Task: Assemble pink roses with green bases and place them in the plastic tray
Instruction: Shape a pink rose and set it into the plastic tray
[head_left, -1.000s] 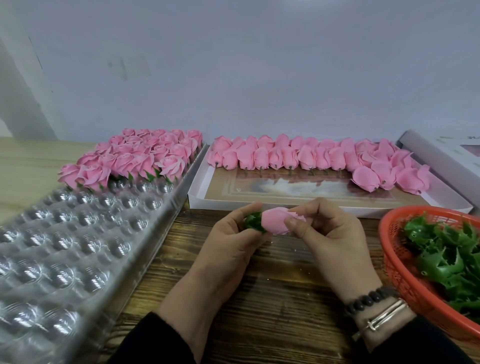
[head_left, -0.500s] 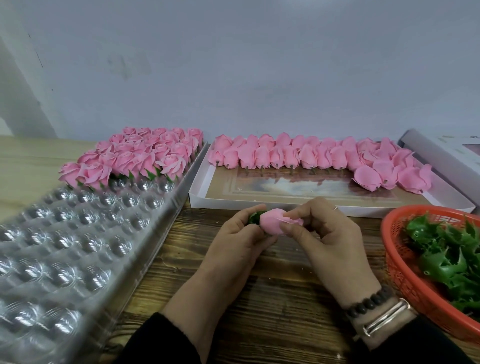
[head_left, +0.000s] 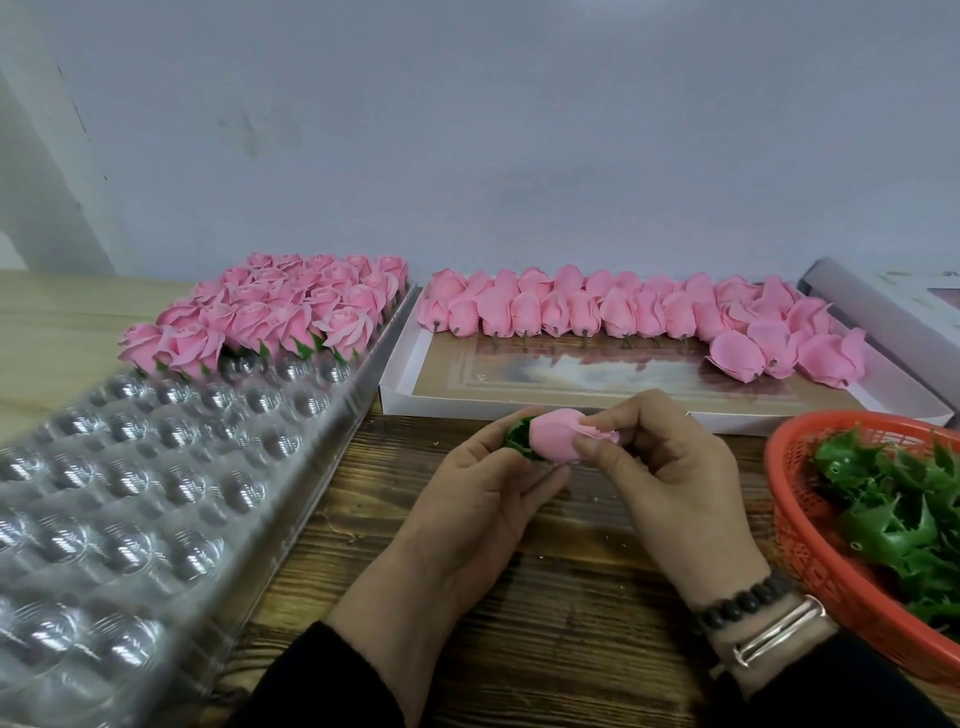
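**Soft bud, firm base: hold it by the green**

Head view: just below the centre of the frame, both hands meet over the wooden table (head_left: 519, 649). The left hand (head_left: 478, 499) curls round the green base (head_left: 518, 439) and the lower part of the pink rose (head_left: 558, 435); the right hand (head_left: 670, 467) pinches the outer petals at the bud's tip between thumb and fingers. The rose looks light, with thin, soft petals that would likely crease or tear under a hard squeeze, so the stiffer green base seems the safer place to grip, with only gentle touches on the petals.

At the left of the frame lies the plastic tray (head_left: 156, 493), its far rows filled with finished roses (head_left: 291, 306), the nearer cups unfilled. At upper centre a white box (head_left: 410, 400) holds unassembled buds (head_left: 623, 312). At the right edge a red basket (head_left: 810, 545) holds spare green bases (head_left: 904, 514).
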